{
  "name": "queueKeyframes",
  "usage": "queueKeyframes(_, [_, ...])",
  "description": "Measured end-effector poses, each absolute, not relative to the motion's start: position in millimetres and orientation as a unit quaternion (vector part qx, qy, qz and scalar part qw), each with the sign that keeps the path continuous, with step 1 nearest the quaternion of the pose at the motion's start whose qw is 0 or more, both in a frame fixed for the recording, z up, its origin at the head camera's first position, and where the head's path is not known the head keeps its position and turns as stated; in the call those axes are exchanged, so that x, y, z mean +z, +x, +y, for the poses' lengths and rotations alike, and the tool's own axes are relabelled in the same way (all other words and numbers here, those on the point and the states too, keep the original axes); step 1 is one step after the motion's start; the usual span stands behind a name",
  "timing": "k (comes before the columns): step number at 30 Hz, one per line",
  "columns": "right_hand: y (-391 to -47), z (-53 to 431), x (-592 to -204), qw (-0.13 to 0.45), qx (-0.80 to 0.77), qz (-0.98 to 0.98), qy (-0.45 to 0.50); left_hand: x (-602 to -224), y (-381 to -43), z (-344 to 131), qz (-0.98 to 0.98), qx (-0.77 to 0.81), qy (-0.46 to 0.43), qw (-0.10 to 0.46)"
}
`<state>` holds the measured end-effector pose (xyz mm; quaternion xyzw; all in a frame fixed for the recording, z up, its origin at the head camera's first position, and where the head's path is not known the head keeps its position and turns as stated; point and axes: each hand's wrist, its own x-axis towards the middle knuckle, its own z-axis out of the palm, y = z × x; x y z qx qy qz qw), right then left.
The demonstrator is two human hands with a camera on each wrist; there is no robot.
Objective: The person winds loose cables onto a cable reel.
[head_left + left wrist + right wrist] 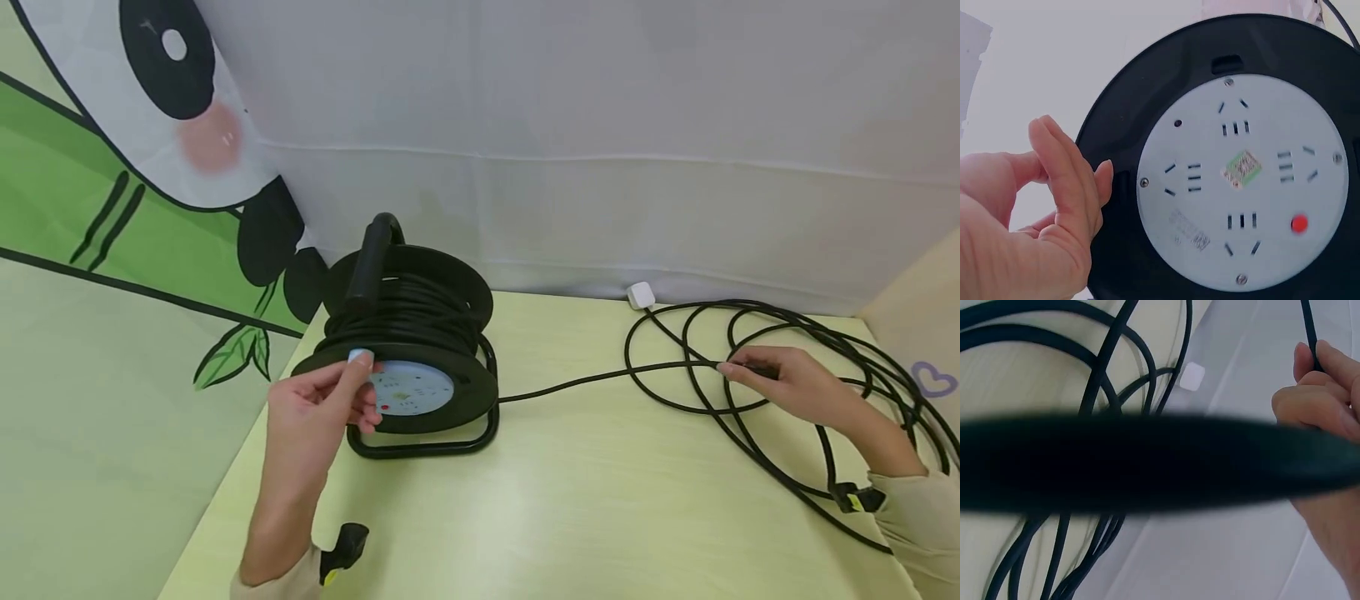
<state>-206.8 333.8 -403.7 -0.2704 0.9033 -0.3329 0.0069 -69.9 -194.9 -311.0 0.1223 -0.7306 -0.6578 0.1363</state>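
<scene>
A black cable reel [420, 383] stands on the table with cable wound round its drum and a pale socket panel [1204, 150] on its face. At the reel's left rim, my left hand [318, 408] pinches a small light-blue knob [361, 356] between thumb and fingers; in the left wrist view the fingers hide it. To the right, my right hand [802, 387] grips the black cable [570, 384], which runs from the reel across the table. In the right wrist view a length of cable [1147, 464] crosses blurred, close to the camera.
Loose loops of cable [701, 310] spread over the table's right side, passing beneath my right forearm. A white plug [641, 295] lies at the back edge, by a pale cloth backdrop [600, 217]. The table [525, 517] has its left edge near the reel.
</scene>
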Motion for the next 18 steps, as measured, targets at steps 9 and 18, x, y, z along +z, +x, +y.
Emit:
queueKeyframes(9, [-211.0,321.4,-412.1,0.020,-0.341,0.889,-0.305,-312.9,-70.8,-169.5,-0.778,-0.612,0.043,0.136])
queueKeyframes(18, [-213.1,311.9,-411.3,0.033,-0.344,0.883,-0.317,-327.6,-77.4,-144.2,-0.784,-0.612,0.027,0.104])
